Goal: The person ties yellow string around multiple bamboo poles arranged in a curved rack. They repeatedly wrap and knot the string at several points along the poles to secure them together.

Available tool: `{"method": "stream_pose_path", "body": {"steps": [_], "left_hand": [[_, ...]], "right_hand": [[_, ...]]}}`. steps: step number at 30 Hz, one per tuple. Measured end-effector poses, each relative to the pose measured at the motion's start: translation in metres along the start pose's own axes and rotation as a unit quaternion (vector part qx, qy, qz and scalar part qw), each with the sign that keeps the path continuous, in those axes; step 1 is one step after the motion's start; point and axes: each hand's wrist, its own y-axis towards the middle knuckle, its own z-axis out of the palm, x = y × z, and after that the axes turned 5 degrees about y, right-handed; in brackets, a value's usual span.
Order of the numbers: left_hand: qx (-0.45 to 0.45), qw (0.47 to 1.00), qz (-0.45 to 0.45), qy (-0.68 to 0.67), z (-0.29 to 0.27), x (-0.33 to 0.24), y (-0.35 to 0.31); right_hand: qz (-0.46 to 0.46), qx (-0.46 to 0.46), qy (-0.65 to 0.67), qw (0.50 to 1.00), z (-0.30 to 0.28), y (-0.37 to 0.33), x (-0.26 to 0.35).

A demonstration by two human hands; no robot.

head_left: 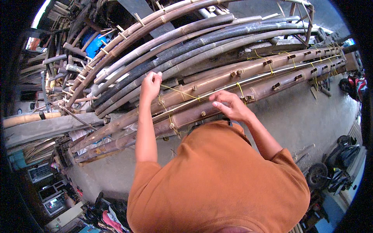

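My left hand point(150, 86) is raised over the bamboo, fingertips pinched on a thin yellow cord point(179, 91). The cord slants down to the right, toward a pale narrow strip point(217, 91) lying between two long bamboo poles. My right hand point(232, 106) is above the near bamboo pole point(190, 115), with its fingers loosely bent and the thumb apart; I see nothing in it. The far bamboo pole point(217, 83) runs alongside. Both poles have small slots with pegs, and several yellow cord ties point(241, 90) show along them.
Behind the poles lie several long dark bamboo lengths point(186, 58). A bamboo ladder-like frame point(116, 40) with short rungs leans at the back left, by a blue bundle point(94, 46). A motorbike point(330, 171) stands at the right on the grey floor point(295, 120).
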Motion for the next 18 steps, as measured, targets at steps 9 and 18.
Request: {"method": "stream_pose_path", "body": {"steps": [9, 18], "left_hand": [[0.223, 0.888, 0.174, -0.363, 0.035, -0.124, -0.100], [0.187, 0.741, 0.062, -0.642, 0.023, -0.114, -0.085]], "right_hand": [[-0.090, -0.002, 0.018, 0.996, -0.015, 0.058, 0.062], [0.011, 0.091, -0.087, 0.992, 0.039, 0.053, -0.017]]}}
